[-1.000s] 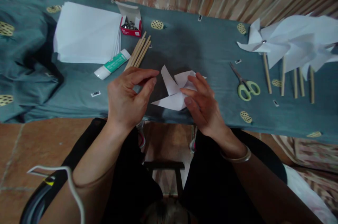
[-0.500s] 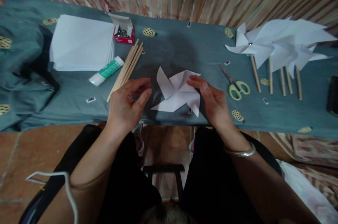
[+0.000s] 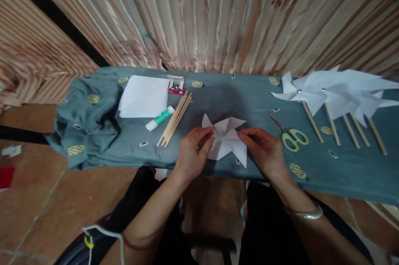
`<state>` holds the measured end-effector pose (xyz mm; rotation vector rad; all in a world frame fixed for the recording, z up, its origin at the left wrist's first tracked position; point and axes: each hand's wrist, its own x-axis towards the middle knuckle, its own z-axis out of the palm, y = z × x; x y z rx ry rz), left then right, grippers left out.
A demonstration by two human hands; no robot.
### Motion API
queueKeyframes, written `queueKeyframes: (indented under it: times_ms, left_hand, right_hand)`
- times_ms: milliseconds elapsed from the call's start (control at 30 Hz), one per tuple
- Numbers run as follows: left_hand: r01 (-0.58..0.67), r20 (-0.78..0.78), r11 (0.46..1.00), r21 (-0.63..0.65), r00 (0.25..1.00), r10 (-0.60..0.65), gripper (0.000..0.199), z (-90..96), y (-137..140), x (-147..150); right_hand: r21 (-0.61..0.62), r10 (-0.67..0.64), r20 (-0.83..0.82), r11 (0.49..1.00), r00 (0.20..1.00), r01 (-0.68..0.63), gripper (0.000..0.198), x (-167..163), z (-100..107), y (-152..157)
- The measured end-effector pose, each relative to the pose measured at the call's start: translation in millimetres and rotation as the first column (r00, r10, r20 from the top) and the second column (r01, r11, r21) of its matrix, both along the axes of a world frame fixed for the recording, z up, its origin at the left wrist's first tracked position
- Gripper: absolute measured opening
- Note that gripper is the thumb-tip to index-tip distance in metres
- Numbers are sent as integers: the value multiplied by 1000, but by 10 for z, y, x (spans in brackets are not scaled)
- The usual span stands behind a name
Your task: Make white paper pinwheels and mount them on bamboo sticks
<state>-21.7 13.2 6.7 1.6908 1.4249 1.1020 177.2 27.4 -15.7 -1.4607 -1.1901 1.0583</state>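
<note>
A folded white paper pinwheel (image 3: 226, 138) without a stick lies in front of me near the table's front edge. My left hand (image 3: 195, 150) is at its left side, thumb and fingers closed on the blade there, which they partly cover. On the opposite side, my right hand (image 3: 264, 148) pinches the edge of the right blade between thumb and fingertips. Just right of that hand rest green-handled scissors (image 3: 291, 137), their blades pointing away from me. Several wooden sticks (image 3: 175, 120) lie in a bundle beyond my left hand.
On the left are a stack of white paper (image 3: 143, 96), a glue stick (image 3: 160, 118) and an open red box (image 3: 176, 87) of small metal pieces. Several finished pinwheels (image 3: 336, 90) on sticks overlap at the right. A pleated curtain (image 3: 199, 19) hangs behind the cloth-covered table (image 3: 352, 177).
Both hands have moved inward, from hovering beside the paper pinwheel to closing on its blades. The head camera has tilted up and turned left, so more curtain and floor show.
</note>
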Motion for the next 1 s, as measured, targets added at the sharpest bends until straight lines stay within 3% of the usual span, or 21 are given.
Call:
queueKeyframes:
  times_ms: [567,700,833,933,1000]
  left_hand:
    - [72,179,994,-87,982,-55,30,134,32,167]
    - [70,212,993,-93,976,-49,31,131,69,162]
    - [60,281,998,-9,958,-55,26,172,93,103]
    - [-8,334,999,43,943,-6,20,203,109,15]
    - [-71,342,995,72,939,43,17,206,117,-48]
  right_hand:
    - [34,-51,149,998,987,47,25,-198,78,137]
    - [64,35,190,997,981,-48,26,-342,162,177]
    - [102,168,221,976,961,-194,20,-575,250,305]
    - [138,258,355,936,899,-323,20,-766,295,523]
    - [170,292,506,889,812,-426,27,-911,307,724]
